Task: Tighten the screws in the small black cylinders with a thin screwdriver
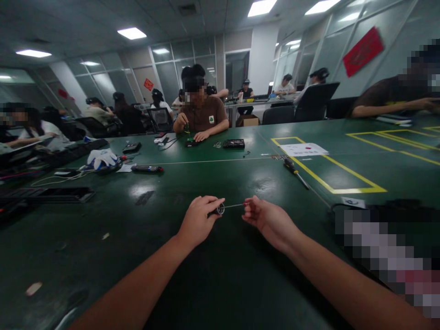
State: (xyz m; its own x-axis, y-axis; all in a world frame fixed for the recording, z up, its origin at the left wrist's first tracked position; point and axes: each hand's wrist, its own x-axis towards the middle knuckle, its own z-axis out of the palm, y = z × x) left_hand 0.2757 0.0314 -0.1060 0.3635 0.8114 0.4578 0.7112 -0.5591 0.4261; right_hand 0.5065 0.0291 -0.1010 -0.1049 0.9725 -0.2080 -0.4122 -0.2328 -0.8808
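Low over the green table (pixel 192 284), my left hand (pixel 199 220) is closed on a small round metal ring-shaped part (pixel 220 209). My right hand (pixel 263 217) faces it, its fingertips pinched on a thin straight metal rod (pixel 233 206) with a reddish end. The rod's other end reaches the round part; whether it goes inside or only touches the edge, I cannot tell. Nearest beyond my right hand lies a screwdriver (pixel 296 173) with a black and yellow handle.
Across the table a co-worker (pixel 206 112) handles a small green-and-black device. To the left lie white gloves (pixel 102 158), a dark cylindrical tool (pixel 147 169) and cables. A paper sheet (pixel 304 149) rests by yellow tape outlines (pixel 357 189). A dark bag-like object (pixel 405 211) stands at right.
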